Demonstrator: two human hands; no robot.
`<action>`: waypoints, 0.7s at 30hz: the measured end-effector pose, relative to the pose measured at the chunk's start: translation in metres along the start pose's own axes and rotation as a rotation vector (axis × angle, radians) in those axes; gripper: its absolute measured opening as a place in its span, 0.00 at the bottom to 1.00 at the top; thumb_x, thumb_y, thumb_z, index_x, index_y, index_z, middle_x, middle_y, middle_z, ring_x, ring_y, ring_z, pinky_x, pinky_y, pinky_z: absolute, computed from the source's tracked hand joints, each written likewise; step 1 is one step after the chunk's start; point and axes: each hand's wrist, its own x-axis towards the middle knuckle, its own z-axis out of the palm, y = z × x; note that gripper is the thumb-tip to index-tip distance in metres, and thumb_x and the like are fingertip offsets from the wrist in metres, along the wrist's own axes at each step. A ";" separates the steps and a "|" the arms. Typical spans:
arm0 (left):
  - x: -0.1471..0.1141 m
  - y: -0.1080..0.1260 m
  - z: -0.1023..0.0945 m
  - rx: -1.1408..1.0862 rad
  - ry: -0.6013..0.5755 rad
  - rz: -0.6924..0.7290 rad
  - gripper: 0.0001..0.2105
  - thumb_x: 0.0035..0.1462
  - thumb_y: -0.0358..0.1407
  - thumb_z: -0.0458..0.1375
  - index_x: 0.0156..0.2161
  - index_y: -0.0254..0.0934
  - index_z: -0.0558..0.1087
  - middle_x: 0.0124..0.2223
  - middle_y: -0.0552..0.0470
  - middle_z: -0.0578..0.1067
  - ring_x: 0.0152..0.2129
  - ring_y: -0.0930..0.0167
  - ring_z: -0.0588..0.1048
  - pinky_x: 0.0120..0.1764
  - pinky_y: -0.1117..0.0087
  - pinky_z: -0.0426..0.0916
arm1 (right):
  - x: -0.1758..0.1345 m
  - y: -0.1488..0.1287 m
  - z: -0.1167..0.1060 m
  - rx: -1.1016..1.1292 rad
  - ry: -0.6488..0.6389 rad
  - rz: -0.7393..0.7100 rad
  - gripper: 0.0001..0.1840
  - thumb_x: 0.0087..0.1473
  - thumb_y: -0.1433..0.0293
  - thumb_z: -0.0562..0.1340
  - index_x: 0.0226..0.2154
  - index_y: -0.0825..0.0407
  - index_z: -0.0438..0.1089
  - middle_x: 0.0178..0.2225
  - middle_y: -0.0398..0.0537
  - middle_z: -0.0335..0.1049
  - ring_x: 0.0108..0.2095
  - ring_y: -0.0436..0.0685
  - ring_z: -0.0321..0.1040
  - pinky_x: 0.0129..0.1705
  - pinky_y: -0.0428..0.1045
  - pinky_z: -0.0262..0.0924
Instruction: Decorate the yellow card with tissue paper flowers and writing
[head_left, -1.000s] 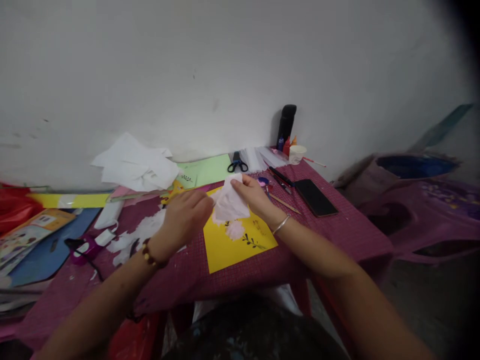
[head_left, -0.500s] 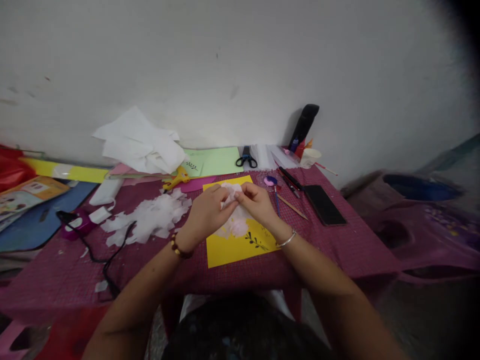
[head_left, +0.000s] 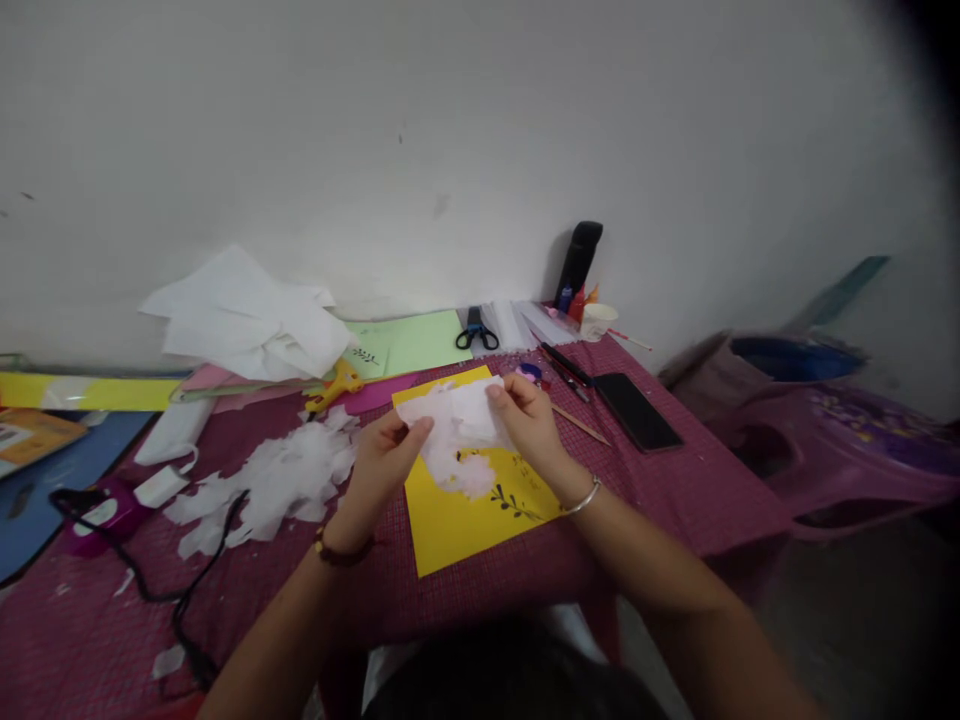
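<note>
Between my two hands a piece of white tissue paper (head_left: 461, 412) is stretched out. My left hand (head_left: 384, 462) pinches its left end, thumb on top. At its right end, my right hand (head_left: 529, 415) grips it between thumb and fingers. Beneath lies a yellow sheet (head_left: 450, 530) with a dark painted leaf sprig (head_left: 514, 503) and pale pink tissue pieces (head_left: 472, 475) on it. The held paper hides part of the yellow sheet. Left of my left hand spreads a heap of torn white tissue pieces (head_left: 281, 480).
A yellow glue gun (head_left: 334, 388), scissors (head_left: 477, 332) and a green sheet (head_left: 420, 340) lie behind. On the right are a phone (head_left: 637, 410), a wooden stick (head_left: 581, 424) and a paper cup (head_left: 598, 321). A black cord (head_left: 184, 600) runs along the left. White sheets (head_left: 247, 320) are piled at the back left.
The white tissue paper, bunched between my fingertips before, is now spread flat. My hands have moved apart. The view has shifted slightly, with the table's left part lower.
</note>
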 end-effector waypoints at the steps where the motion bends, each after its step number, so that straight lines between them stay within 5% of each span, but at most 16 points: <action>1: 0.000 -0.002 0.000 -0.073 0.007 -0.017 0.08 0.51 0.40 0.63 0.33 0.37 0.77 0.30 0.52 0.78 0.26 0.70 0.75 0.32 0.68 0.70 | 0.000 0.000 -0.001 -0.001 0.000 0.001 0.15 0.54 0.59 0.60 0.23 0.50 0.60 0.21 0.38 0.53 0.23 0.48 0.48 0.24 0.46 0.45; 6: 0.003 -0.017 -0.006 -0.333 0.045 -0.134 0.12 0.47 0.41 0.66 0.36 0.37 0.78 0.33 0.50 0.80 0.29 0.68 0.77 0.32 0.69 0.71 | 0.000 0.006 0.000 0.019 -0.024 0.041 0.14 0.54 0.59 0.60 0.24 0.50 0.61 0.21 0.38 0.53 0.22 0.48 0.48 0.23 0.46 0.45; 13: 0.001 -0.028 -0.003 -0.353 -0.057 -0.164 0.18 0.46 0.40 0.67 0.44 0.37 0.76 0.42 0.48 0.80 0.32 0.69 0.77 0.32 0.71 0.70 | -0.006 0.012 0.004 -0.052 -0.142 0.012 0.15 0.55 0.60 0.60 0.23 0.50 0.60 0.22 0.38 0.53 0.23 0.48 0.49 0.24 0.46 0.45; 21: -0.002 -0.023 0.000 -0.363 0.023 -0.272 0.13 0.43 0.36 0.68 0.36 0.34 0.77 0.31 0.50 0.79 0.24 0.71 0.76 0.30 0.71 0.71 | -0.005 0.007 -0.002 -0.136 -0.209 -0.006 0.16 0.56 0.58 0.59 0.23 0.50 0.60 0.21 0.37 0.52 0.22 0.48 0.49 0.23 0.46 0.44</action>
